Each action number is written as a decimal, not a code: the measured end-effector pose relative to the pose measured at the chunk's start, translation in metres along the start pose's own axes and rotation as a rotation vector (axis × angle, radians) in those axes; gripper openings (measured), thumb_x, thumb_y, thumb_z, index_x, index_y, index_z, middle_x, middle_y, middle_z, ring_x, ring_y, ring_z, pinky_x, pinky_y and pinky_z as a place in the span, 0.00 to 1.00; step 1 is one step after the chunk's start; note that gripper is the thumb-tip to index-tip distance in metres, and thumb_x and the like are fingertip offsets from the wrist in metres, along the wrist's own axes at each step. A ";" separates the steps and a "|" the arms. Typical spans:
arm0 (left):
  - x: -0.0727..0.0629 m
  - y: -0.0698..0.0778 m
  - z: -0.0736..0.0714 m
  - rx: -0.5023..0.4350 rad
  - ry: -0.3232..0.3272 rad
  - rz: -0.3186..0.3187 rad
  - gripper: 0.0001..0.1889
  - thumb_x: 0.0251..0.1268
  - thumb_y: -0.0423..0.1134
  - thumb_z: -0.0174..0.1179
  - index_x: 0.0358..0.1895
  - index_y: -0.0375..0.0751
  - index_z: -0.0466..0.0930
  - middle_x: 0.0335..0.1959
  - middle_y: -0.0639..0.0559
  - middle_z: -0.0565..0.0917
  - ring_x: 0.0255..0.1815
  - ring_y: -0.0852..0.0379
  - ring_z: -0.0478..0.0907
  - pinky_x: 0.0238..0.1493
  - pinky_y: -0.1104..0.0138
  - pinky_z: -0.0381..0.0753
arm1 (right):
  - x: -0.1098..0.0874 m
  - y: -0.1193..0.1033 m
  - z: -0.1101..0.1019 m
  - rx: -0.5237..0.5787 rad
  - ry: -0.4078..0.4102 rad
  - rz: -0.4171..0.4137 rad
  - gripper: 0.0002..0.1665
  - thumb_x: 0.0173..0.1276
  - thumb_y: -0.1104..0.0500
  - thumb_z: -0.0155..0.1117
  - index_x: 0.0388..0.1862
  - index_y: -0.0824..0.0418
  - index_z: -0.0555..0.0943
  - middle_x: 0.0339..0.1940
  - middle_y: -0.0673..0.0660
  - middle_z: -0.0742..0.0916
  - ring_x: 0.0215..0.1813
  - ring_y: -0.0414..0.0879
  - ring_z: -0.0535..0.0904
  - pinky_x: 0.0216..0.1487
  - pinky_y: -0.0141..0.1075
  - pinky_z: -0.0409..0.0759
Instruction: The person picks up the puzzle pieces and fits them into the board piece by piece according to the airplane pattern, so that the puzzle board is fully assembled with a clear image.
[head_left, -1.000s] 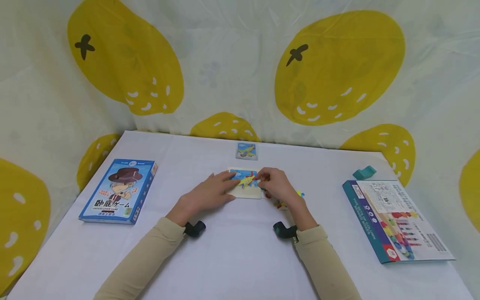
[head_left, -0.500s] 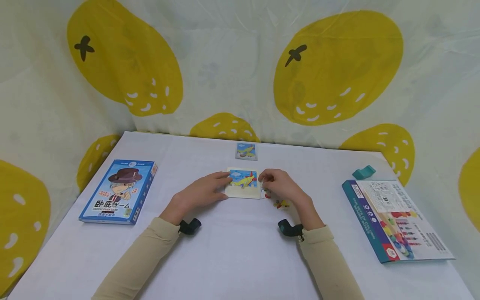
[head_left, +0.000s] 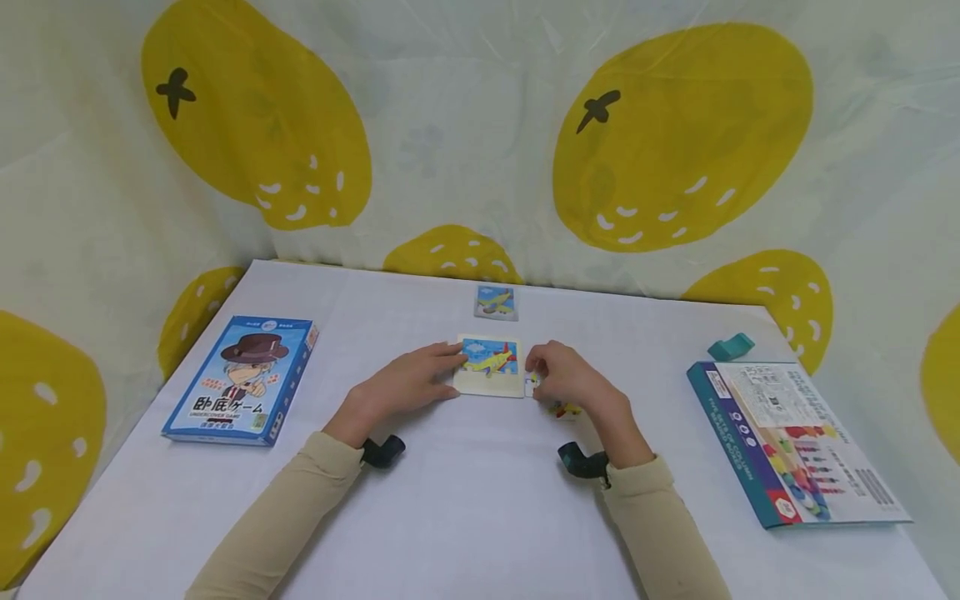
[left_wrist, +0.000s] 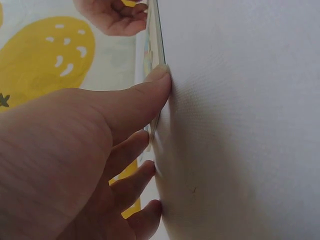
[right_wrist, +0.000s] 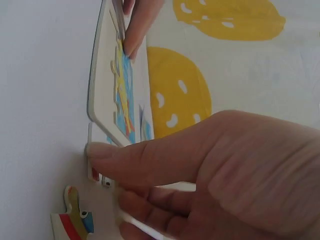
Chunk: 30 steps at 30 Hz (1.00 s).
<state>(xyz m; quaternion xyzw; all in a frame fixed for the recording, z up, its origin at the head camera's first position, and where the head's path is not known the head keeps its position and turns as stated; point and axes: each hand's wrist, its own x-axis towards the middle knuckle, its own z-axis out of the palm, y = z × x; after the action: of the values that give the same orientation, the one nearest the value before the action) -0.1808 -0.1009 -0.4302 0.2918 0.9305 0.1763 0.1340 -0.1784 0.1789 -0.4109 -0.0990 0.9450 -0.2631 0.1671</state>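
Observation:
A cream puzzle board [head_left: 489, 384] lies mid-table, its inset picture showing a yellow airplane on blue. My left hand [head_left: 408, 377] rests at the board's left side, fingertips and thumb touching its edge, fingers extended. At the right side my right hand [head_left: 576, 377], fingers curled, pinches a small puzzle piece [right_wrist: 90, 134] beside the board's corner; the thumb hides much of it. Another puzzle piece [right_wrist: 73, 221], with red, olive and blue print, lies loose nearer to me, partly under the right hand in the head view.
Behind the board lies a small airplane picture card [head_left: 496, 302]. A blue game box [head_left: 240, 379] sits at the left. To the right are a teal-edged box [head_left: 798, 442] and a teal plastic piece [head_left: 731, 347]. A patterned curtain [head_left: 465, 125] hangs behind the table.
My right hand has left the picture area and drawn back to the loose pieces at the board's right. My left hand has slid leftward off the picture to the board's edge.

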 end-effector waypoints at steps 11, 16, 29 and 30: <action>0.000 -0.001 0.002 0.001 0.000 -0.003 0.35 0.69 0.53 0.61 0.76 0.51 0.62 0.80 0.56 0.60 0.82 0.52 0.51 0.79 0.55 0.58 | -0.003 0.000 0.001 0.010 -0.016 0.062 0.16 0.56 0.65 0.74 0.41 0.63 0.78 0.36 0.57 0.79 0.40 0.50 0.73 0.36 0.36 0.73; 0.000 -0.003 0.004 -0.005 0.003 -0.014 0.35 0.69 0.54 0.61 0.76 0.52 0.62 0.80 0.57 0.60 0.82 0.53 0.51 0.79 0.55 0.58 | -0.003 0.000 0.000 0.069 -0.011 0.062 0.15 0.57 0.67 0.73 0.40 0.62 0.76 0.35 0.57 0.77 0.39 0.50 0.73 0.34 0.36 0.72; 0.000 0.000 0.003 -0.016 0.006 -0.024 0.35 0.70 0.54 0.60 0.77 0.53 0.62 0.80 0.59 0.59 0.83 0.53 0.50 0.80 0.55 0.57 | -0.004 -0.002 -0.007 0.133 0.034 -0.012 0.06 0.63 0.69 0.64 0.36 0.61 0.76 0.31 0.57 0.78 0.38 0.51 0.74 0.33 0.36 0.73; 0.000 0.000 0.002 -0.014 0.007 -0.021 0.35 0.70 0.54 0.60 0.76 0.52 0.62 0.80 0.58 0.59 0.83 0.53 0.51 0.79 0.54 0.57 | -0.004 -0.003 -0.008 0.133 0.037 -0.013 0.06 0.64 0.68 0.64 0.36 0.62 0.76 0.31 0.57 0.78 0.38 0.51 0.74 0.33 0.36 0.73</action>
<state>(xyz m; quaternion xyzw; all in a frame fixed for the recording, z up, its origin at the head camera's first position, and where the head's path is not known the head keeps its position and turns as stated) -0.1801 -0.1005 -0.4324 0.2802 0.9327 0.1825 0.1348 -0.1770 0.1810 -0.4020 -0.0888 0.9277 -0.3282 0.1541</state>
